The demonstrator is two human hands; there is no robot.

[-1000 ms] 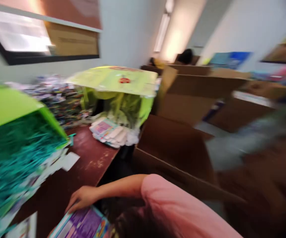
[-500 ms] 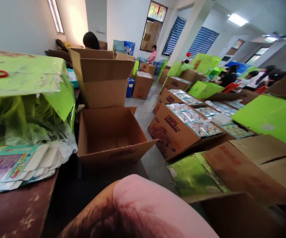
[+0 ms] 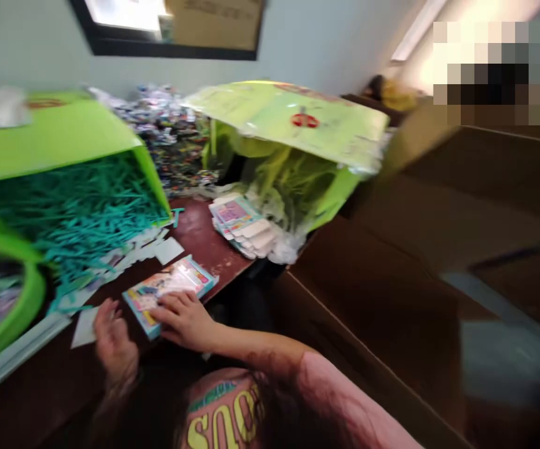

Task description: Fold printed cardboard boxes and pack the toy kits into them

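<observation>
A flat colourful packet (image 3: pixel 169 288) with a teal edge lies on the dark red table (image 3: pixel 204 240) in front of me. My right hand (image 3: pixel 183 318) rests on its near end, fingers spread over it. At the packet's left corner, my left hand (image 3: pixel 113 340) sits with its fingers curled beside a white card (image 3: pixel 83 325). The view is blurred, so I cannot tell whether either hand grips anything.
A green box (image 3: pixel 55 140) full of teal strips (image 3: pixel 78 212) stands at the left. A stack of flat packets (image 3: pixel 244 226) lies under a green bag (image 3: pixel 293 162) further back. Open brown cartons (image 3: pixel 391 287) crowd the right side.
The view swung right across a room of cartons and people, then back down to the table. Both hands are now at a packet that faces up on the table.
</observation>
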